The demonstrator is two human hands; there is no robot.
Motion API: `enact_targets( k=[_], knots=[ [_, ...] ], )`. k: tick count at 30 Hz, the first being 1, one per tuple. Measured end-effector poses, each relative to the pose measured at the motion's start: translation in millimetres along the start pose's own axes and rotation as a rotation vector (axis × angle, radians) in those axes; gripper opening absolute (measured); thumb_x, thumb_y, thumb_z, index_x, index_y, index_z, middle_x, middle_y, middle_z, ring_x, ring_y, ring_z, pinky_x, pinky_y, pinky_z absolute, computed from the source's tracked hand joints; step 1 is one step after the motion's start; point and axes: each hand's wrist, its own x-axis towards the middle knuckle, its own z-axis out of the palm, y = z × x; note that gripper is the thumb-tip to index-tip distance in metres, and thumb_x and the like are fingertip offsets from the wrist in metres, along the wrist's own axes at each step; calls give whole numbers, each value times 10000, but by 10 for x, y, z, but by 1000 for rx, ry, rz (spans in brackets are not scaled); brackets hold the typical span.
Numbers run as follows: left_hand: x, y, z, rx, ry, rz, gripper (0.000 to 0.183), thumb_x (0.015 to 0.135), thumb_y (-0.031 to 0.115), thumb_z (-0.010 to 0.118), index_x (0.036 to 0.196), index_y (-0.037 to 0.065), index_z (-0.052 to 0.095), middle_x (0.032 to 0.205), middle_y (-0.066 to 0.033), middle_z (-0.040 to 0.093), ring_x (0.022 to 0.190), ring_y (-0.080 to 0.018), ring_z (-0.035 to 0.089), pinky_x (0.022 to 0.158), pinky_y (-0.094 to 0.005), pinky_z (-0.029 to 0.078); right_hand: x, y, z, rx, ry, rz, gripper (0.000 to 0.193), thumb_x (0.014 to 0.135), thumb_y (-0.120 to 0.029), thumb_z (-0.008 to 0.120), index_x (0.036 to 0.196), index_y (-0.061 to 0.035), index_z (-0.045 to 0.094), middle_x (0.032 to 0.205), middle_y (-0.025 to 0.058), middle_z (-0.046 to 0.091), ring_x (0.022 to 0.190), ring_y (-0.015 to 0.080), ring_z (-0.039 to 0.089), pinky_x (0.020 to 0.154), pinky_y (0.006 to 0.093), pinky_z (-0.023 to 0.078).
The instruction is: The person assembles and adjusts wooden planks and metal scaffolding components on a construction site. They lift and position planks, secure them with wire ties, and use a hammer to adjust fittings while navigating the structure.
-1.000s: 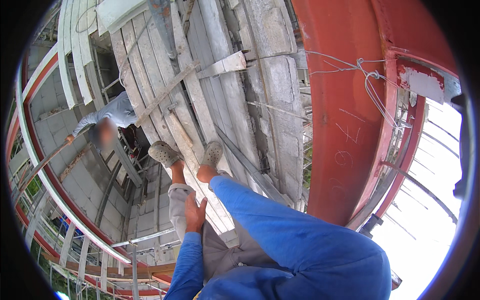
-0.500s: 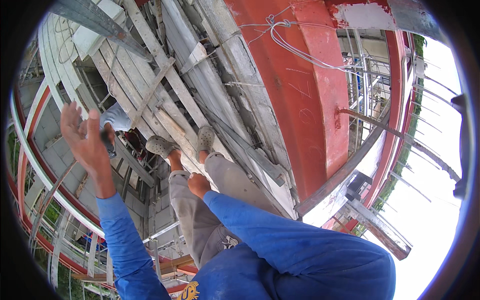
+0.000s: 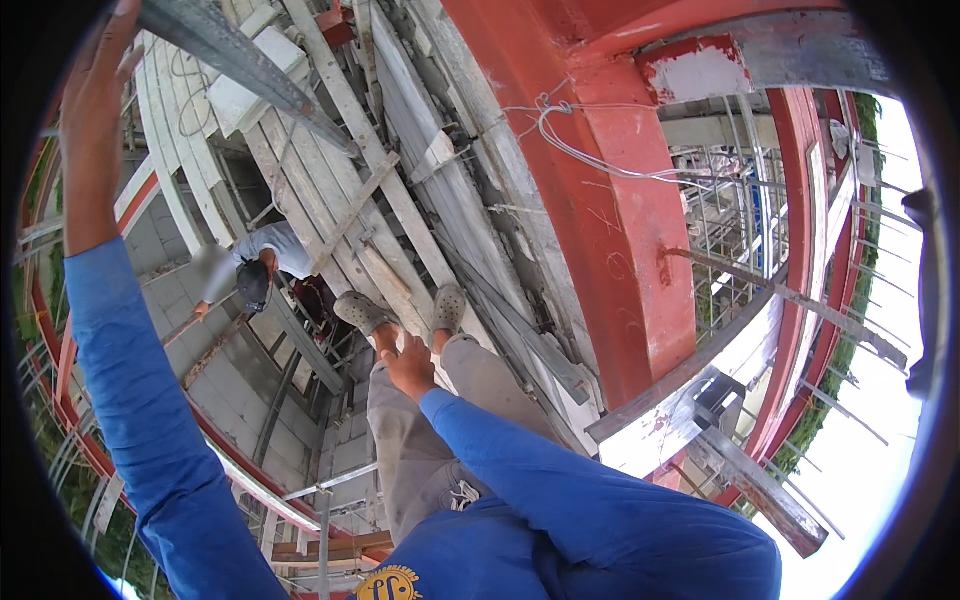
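My left hand [image 3: 95,130] is raised at the upper left, its fingers stretched out. They are near the top end of a grey metal channel [image 3: 240,75]; whether they touch it I cannot tell. Low in front of my legs, my right hand [image 3: 408,370] hangs with loosely bent fingers slightly apart and nothing visible in it. My feet, in grey-green clogs [image 3: 362,312], stand on weathered wooden planks [image 3: 385,270].
Below at left, a co-worker in a dark cap [image 3: 255,285] bends with a hand on a thin rod. A red steel beam [image 3: 590,200] with a loop of wire [image 3: 570,135] runs along my right. A rusty bar [image 3: 740,270] sticks out from it. Scaffold pipes stand lower down.
My left arm has swung up and left toward the picture's rim. My right hand has loosened from a fist. The view has shifted, and more of the co-worker shows.
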Motion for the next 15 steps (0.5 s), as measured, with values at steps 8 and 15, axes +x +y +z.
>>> enact_targets(
  k=[8,15],
  knots=[
    [-3306,-838,-373,65,-86,-913,650,1043,419,673,1490,-42,561,1469,-229,633,1391,-331,592,1165,-411,438,92,-3291,-2175,786,-13,-736,835,1051,-487,668,1638,12,345,1676,245,393,1580,345,350,1265,482,286],
    [-7905,-373,-1316,499,-1113,-1697,710,945,656,627,1234,23,768,1338,-244,709,1288,-421,656,1088,-506,515,-1076,-5701,-3624,950,48,-1473,707,969,-533,755,1375,-8,512,1145,129,586,1012,224,584,896,275,468]
  ],
)
